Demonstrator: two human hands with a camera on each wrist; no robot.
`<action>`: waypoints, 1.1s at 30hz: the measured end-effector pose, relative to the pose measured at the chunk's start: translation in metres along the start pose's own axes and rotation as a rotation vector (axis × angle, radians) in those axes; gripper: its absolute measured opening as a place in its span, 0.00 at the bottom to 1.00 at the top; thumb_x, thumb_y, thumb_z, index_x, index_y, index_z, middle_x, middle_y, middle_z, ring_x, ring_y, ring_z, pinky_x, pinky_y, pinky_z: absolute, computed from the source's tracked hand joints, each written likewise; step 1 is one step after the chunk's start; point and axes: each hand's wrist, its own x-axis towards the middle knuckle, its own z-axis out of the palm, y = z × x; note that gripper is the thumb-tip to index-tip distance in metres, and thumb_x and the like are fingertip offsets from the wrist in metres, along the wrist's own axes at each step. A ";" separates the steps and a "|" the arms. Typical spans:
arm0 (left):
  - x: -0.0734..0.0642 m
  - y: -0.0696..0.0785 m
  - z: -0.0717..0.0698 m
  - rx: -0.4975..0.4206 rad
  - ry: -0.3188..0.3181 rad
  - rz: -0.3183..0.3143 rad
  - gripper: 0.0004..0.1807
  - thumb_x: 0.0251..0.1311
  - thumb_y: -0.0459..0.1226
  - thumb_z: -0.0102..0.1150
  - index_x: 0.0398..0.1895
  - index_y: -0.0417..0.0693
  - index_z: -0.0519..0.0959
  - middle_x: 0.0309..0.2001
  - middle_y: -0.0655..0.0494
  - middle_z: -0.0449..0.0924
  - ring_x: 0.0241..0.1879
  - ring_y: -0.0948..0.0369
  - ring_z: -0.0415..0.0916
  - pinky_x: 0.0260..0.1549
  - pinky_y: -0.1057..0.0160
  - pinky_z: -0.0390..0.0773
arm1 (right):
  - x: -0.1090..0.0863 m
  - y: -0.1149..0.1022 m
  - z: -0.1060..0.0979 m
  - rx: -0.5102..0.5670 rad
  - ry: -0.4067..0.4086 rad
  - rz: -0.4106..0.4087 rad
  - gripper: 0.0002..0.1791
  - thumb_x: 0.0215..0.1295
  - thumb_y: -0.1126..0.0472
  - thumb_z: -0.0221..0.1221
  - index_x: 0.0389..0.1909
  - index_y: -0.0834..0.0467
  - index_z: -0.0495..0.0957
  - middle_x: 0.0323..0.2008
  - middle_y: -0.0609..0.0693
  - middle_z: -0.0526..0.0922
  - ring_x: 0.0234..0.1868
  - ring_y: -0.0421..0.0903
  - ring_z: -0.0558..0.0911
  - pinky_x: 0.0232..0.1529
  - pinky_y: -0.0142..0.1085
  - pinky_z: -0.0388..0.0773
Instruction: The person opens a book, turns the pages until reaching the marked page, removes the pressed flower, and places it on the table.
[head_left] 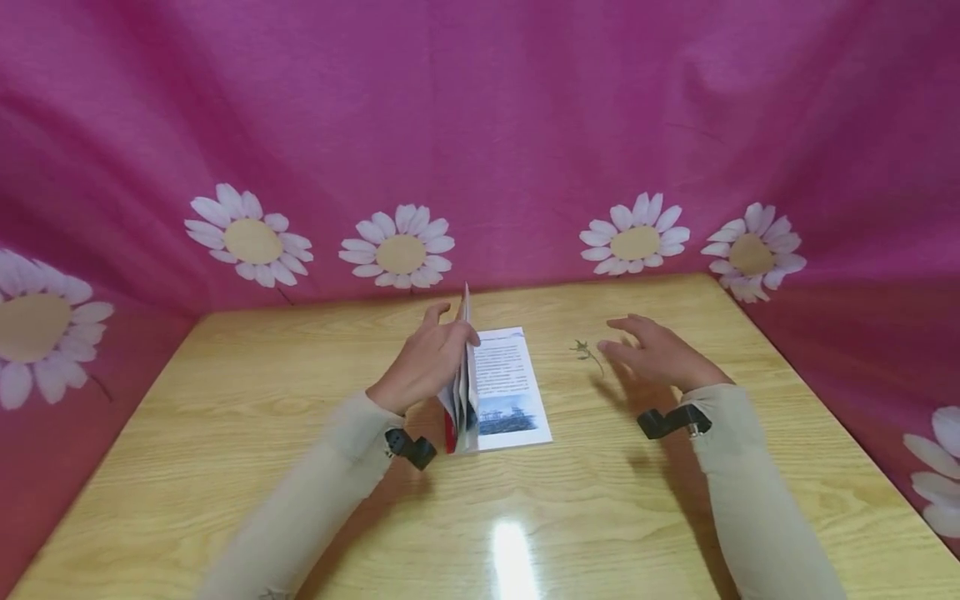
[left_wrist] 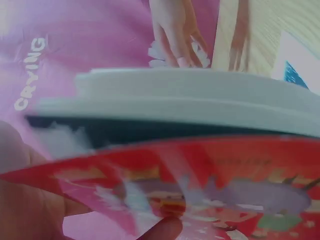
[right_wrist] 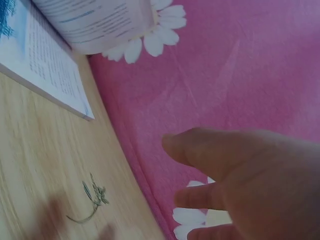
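A book [head_left: 504, 360] lies on the table, its right-hand page flat, with printed text and a bluish picture at the bottom. My left hand [head_left: 426, 360] grips the book's raised left part, thumb by the pages and fingers outside. In the left wrist view, the red illustrated cover [left_wrist: 240, 195] and thick pages stand between parts of that hand. To the book's right lies a small dried plant sprig [right_wrist: 96, 201] with a thin curved stem. Just right of the sprig, my right hand [head_left: 662, 353] hovers above the table, fingers extended, holding nothing.
The wood-grain table [head_left: 285, 367] reaches back to a pink cloth [head_left: 510, 150] printed with large white daisies, which also hangs at both sides. Each wrist wears a black camera mount [head_left: 675, 421]. A bright light reflection shows near the table's front.
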 end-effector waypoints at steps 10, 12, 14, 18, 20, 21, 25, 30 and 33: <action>0.017 0.016 0.051 0.118 -0.131 0.007 0.30 0.67 0.57 0.27 0.59 0.52 0.71 0.68 0.48 0.60 0.62 0.48 0.62 0.52 0.45 0.72 | -0.003 -0.001 -0.003 0.006 0.000 0.017 0.41 0.70 0.38 0.49 0.72 0.63 0.56 0.72 0.68 0.52 0.71 0.68 0.51 0.65 0.65 0.52; 0.021 0.018 0.063 0.237 -0.143 0.075 0.32 0.69 0.55 0.26 0.64 0.50 0.70 0.73 0.42 0.50 0.70 0.45 0.50 0.61 0.41 0.63 | -0.003 -0.002 -0.002 0.015 0.001 0.003 0.40 0.70 0.39 0.49 0.71 0.64 0.56 0.71 0.68 0.53 0.71 0.68 0.52 0.65 0.64 0.53; 0.023 0.018 0.073 0.325 -0.180 0.107 0.32 0.69 0.53 0.26 0.70 0.51 0.64 0.76 0.40 0.42 0.72 0.43 0.42 0.64 0.40 0.57 | -0.002 -0.003 -0.001 0.015 0.004 -0.022 0.39 0.71 0.41 0.50 0.71 0.65 0.57 0.71 0.68 0.54 0.70 0.67 0.54 0.65 0.63 0.55; 0.026 0.018 0.085 0.372 -0.256 0.126 0.32 0.70 0.52 0.26 0.73 0.53 0.60 0.74 0.42 0.49 0.71 0.44 0.47 0.65 0.42 0.57 | 0.003 -0.006 0.006 0.009 0.004 -0.066 0.38 0.71 0.44 0.51 0.70 0.66 0.57 0.70 0.69 0.55 0.69 0.67 0.56 0.65 0.62 0.56; 0.026 0.016 0.086 0.347 -0.296 0.134 0.31 0.70 0.52 0.27 0.73 0.55 0.60 0.72 0.45 0.55 0.68 0.48 0.54 0.64 0.45 0.60 | 0.007 -0.009 0.012 0.000 0.006 -0.091 0.37 0.71 0.45 0.52 0.70 0.66 0.59 0.70 0.69 0.57 0.69 0.67 0.57 0.65 0.62 0.57; 0.026 0.015 0.085 0.329 -0.310 0.147 0.30 0.70 0.52 0.29 0.73 0.55 0.61 0.70 0.47 0.57 0.67 0.49 0.56 0.64 0.47 0.61 | 0.010 -0.012 0.016 -0.004 0.008 -0.107 0.36 0.71 0.45 0.53 0.69 0.66 0.60 0.69 0.68 0.59 0.69 0.66 0.59 0.65 0.61 0.58; 0.026 0.003 0.074 0.244 -0.337 0.192 0.28 0.70 0.48 0.41 0.71 0.53 0.63 0.69 0.52 0.61 0.68 0.53 0.57 0.65 0.51 0.63 | 0.021 -0.025 0.039 -0.027 0.004 -0.193 0.34 0.69 0.48 0.56 0.67 0.66 0.64 0.66 0.66 0.66 0.67 0.64 0.64 0.65 0.59 0.61; 0.020 -0.020 0.053 0.313 -0.311 0.204 0.30 0.62 0.48 0.59 0.67 0.53 0.69 0.70 0.51 0.61 0.69 0.52 0.56 0.62 0.46 0.66 | 0.030 -0.041 0.073 -0.092 -0.049 -0.261 0.37 0.64 0.46 0.61 0.68 0.61 0.65 0.69 0.63 0.62 0.70 0.61 0.59 0.67 0.60 0.54; 0.017 -0.034 0.043 0.403 -0.322 0.173 0.39 0.54 0.55 0.65 0.69 0.56 0.67 0.71 0.49 0.58 0.70 0.50 0.53 0.64 0.43 0.61 | 0.031 -0.049 0.087 -0.139 -0.082 -0.272 0.42 0.59 0.42 0.64 0.70 0.57 0.64 0.71 0.60 0.60 0.72 0.59 0.57 0.68 0.61 0.51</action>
